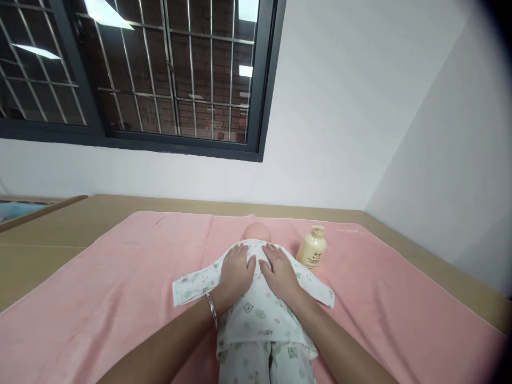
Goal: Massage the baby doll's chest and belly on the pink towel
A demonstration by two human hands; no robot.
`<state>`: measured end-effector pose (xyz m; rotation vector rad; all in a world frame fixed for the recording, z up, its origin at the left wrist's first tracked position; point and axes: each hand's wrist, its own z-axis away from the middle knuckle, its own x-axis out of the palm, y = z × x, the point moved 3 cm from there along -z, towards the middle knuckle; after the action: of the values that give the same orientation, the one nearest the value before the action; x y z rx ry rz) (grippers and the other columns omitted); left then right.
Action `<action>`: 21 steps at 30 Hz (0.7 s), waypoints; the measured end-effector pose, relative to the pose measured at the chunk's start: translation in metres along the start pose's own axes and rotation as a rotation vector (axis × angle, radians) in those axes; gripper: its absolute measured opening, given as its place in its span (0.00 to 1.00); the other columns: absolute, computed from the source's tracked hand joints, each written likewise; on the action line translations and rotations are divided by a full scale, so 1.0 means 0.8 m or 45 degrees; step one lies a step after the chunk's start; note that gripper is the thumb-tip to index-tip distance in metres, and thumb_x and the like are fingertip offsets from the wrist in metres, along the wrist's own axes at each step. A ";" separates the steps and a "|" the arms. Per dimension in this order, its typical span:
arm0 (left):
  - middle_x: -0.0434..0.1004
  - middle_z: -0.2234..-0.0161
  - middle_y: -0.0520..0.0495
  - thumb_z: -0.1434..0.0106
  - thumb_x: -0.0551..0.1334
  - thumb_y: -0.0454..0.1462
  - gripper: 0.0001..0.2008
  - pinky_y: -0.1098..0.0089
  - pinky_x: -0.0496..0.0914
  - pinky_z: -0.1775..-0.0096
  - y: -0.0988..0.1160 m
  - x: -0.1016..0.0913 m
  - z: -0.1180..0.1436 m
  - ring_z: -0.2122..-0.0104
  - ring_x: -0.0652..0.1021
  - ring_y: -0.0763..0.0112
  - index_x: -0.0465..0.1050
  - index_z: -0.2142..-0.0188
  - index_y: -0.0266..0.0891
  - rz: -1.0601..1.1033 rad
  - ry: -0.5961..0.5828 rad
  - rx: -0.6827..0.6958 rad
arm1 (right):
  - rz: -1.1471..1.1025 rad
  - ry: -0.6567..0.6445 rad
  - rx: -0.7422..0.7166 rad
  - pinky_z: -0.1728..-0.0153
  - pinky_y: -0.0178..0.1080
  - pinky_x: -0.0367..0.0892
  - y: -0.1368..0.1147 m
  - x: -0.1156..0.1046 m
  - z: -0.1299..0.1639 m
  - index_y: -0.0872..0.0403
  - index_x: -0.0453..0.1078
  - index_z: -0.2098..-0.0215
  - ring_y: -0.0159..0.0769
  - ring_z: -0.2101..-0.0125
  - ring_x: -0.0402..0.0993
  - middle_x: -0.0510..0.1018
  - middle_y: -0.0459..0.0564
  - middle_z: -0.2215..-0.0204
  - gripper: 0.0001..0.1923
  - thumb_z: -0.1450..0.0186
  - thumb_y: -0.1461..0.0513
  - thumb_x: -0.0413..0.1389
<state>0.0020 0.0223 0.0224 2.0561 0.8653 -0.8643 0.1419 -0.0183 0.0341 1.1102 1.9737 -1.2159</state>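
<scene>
A baby doll [257, 233] lies on its back on a pink towel [100, 298], head pointing away from me. It wears a white printed outfit [260, 314] with sleeves spread to both sides. My left hand [237, 271] rests flat on the left of the doll's chest, a silver bracelet on its wrist. My right hand [280, 273] lies flat on the right of the chest, fingers together. Neither hand grips anything. A cream lotion bottle [312, 248] stands just right of the doll's head.
The towel covers a tan table [48, 229] that runs to the white wall at the back and right. A barred dark window [160, 74] is above. A framed edge [24, 209] shows at far left.
</scene>
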 end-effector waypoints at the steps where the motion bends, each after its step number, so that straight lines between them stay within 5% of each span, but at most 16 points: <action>1: 0.72 0.46 0.36 0.32 0.49 0.41 0.21 0.53 0.62 0.41 0.000 0.000 0.000 0.44 0.70 0.55 0.68 0.47 0.33 -0.003 0.001 0.005 | 0.000 0.000 0.000 0.37 0.49 0.47 -0.001 -0.001 0.001 0.57 0.64 0.40 0.43 0.38 0.57 0.66 0.57 0.40 0.23 0.31 0.59 0.46; 21: 0.74 0.47 0.38 0.32 0.49 0.41 0.20 0.55 0.63 0.42 -0.004 0.002 0.000 0.45 0.72 0.56 0.69 0.47 0.35 0.008 0.038 0.026 | 0.077 0.000 0.000 0.37 0.49 0.48 -0.009 -0.009 0.005 0.59 0.62 0.39 0.45 0.37 0.55 0.64 0.59 0.39 0.24 0.30 0.59 0.44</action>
<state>0.0004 0.0240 0.0203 2.0928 0.8690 -0.8441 0.1392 -0.0264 0.0414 1.1612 1.9261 -1.1846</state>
